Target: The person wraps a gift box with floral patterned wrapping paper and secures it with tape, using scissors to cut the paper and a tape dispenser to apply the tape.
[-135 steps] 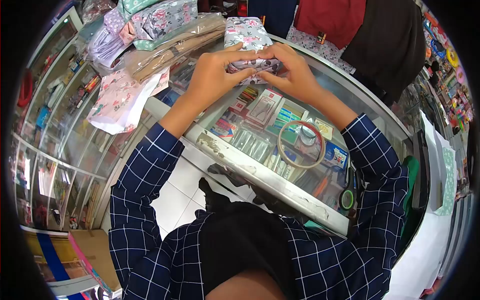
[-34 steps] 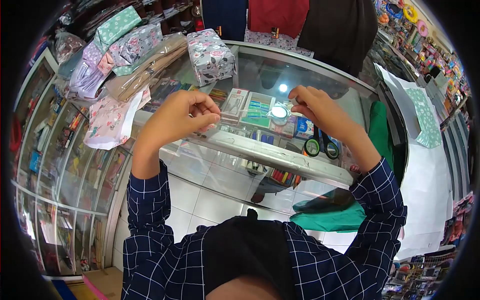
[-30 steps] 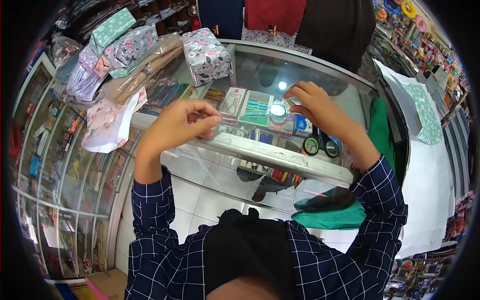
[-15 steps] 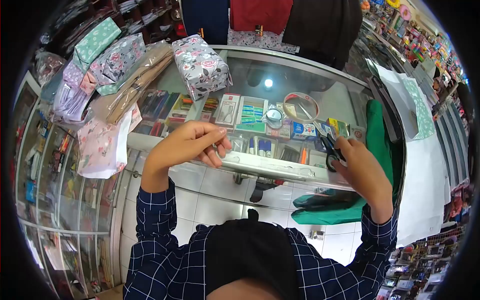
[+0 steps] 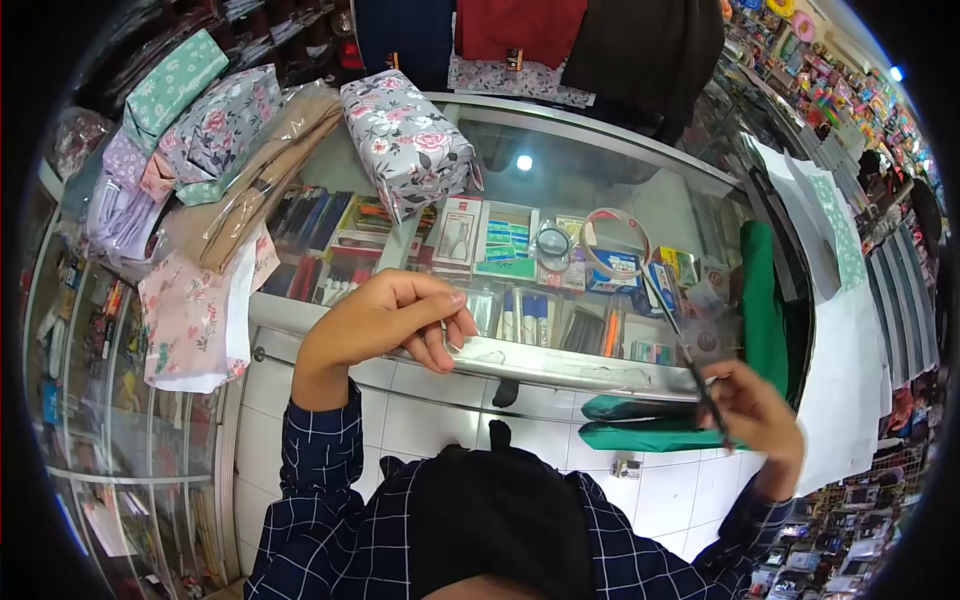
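My right hand (image 5: pixel 755 408) grips dark-handled scissors (image 5: pixel 674 328) near the front right of the glass counter. The long blades point forward and left toward a roll of tape (image 5: pixel 641 228) lying on the glass. My left hand (image 5: pixel 385 320) is at the counter's front edge, palm turned inward and fingers curled, with the thumb over them. Whatever its fingers hold, if anything, cannot be made out. Beyond it, a parcel wrapped in grey floral paper (image 5: pixel 410 145) lies on the counter.
Wrapped parcels (image 5: pixel 215 130) and a plastic-bagged brown cloth (image 5: pixel 265 170) are piled at left, above pink floral paper (image 5: pixel 190 310). Boxes and pens show beneath the counter glass (image 5: pixel 590 135). Green material (image 5: pixel 760 300) and white sheets (image 5: pixel 850 400) hang at right.
My right hand has drawn back toward my body with the scissors, lifting them off the counter; their blades now show at length. My left hand stays nearly where it was.
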{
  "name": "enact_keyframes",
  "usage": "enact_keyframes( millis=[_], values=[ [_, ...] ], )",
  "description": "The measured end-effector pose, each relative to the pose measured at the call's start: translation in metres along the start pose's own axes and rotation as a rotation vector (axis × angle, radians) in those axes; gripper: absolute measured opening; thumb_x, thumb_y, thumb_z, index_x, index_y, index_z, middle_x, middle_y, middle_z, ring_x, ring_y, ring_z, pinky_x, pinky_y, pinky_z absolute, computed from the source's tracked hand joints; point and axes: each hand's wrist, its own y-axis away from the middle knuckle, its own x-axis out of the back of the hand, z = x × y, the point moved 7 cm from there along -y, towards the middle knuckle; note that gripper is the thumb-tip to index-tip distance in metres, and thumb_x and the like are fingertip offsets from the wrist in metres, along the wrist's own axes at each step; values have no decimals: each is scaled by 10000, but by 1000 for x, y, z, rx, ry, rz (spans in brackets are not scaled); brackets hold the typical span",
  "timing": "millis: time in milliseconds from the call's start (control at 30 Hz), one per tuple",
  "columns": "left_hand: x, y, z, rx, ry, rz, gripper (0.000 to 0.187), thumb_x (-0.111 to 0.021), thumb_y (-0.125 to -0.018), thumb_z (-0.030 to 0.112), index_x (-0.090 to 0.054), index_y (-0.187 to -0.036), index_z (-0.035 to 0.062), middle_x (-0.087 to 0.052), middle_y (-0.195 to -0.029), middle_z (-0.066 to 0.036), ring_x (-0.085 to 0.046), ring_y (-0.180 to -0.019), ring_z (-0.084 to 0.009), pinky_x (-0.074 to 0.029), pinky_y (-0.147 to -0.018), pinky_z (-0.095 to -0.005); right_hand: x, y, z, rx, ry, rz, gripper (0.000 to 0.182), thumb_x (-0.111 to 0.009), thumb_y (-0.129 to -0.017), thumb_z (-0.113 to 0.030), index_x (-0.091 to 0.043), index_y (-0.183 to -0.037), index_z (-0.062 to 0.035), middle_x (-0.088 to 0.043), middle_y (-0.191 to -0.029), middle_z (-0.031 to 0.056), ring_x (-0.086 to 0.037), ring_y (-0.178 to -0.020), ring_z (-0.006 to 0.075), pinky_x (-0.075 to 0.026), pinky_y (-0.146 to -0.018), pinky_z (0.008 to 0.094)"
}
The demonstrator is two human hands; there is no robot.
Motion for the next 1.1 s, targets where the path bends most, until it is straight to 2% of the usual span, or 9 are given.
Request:
enact_keyframes(
  millis=[67,133,200,300,433,533,767,1067,1100],
  values=[
    [0,-1,0,8,-5,-3,359,-475,-995,236,-650,-896,-61,-652,-750,-87,-670,-581,-137,-549,-517,-198,-49,-6,-1,137,-182,-108,524,-624,-915,-189,-363,-1319,19,-600,-935,87,-561,-630,93,-456,-521,210],
    [1,-1,-2,11,7,15,365,-477,-993,235,-654,-879,-63,-650,-731,-88,-668,-567,-139,-546,-509,-200,-90,-14,4,220,-423,-398,606,-572,-940,-377,-344,-1348,8,-579,-972,94,-565,-629,96,-466,-548,226],
    [2,-1,-3,7,16,28,370,-479,-991,235,-656,-869,-67,-649,-719,-89,-667,-559,-141,-543,-500,-203,-119,-26,7,205,-294,-605,694,-494,-943,-504,-319,-1385,1,-561,-994,97,-567,-629,104,-468,-564,237],
    [2,1,-2,-3,20,40,372,-482,-988,233,-656,-867,-72,-649,-718,-93,-668,-555,-147,-541,-490,-207,-137,-45,5,13,-485,-630,707,-489,-946,-504,-329,-1397,16,-546,-942,79,-550,-570,104,-448,-534,213],
    [5,3,0,-6,11,41,371,-482,-986,230,-657,-867,-75,-649,-721,-99,-670,-556,-156,-542,-489,-212,-134,-64,5,119,-496,-579,649,-475,-963,-473,-353,-1403,-12,-549,-912,69,-550,-548,93,-444,-507,211],
    [5,3,0,16,17,23,375,-480,-987,231,-658,-864,-75,-647,-720,-104,-669,-553,-161,-542,-486,-215,-125,-61,1,55,-410,-570,617,-487,-969,-436,-366,-1399,-10,-555,-888,57,-542,-520,85,-435,-480,204],
    [9,3,1,10,34,46,369,-485,-981,222,-660,-857,-78,-651,-721,-115,-665,-541,-171,-542,-479,-222,-120,-58,5,-13,-445,-500,486,-496,-993,-301,-402,-1376,-15,-552,-826,38,-515,-486,61,-406,-435,185],
    [10,7,2,-9,21,84,306,-544,-949,183,-658,-848,-82,-652,-701,-110,-672,-539,-179,-521,-453,-214,-120,-56,16,-17,-504,-456,444,-502,-992,-256,-423,-1360,-21,-524,-785,19,-462,-457,46,-368,-414,173],
    [10,7,2,-10,21,89,309,-543,-949,187,-656,-842,-80,-651,-702,-109,-670,-535,-177,-520,-453,-214,-121,-56,17,-22,-506,-458,480,-515,-982,-291,-417,-1363,-17,-524,-800,24,-464,-464,51,-373,-421,176]
  ],
)
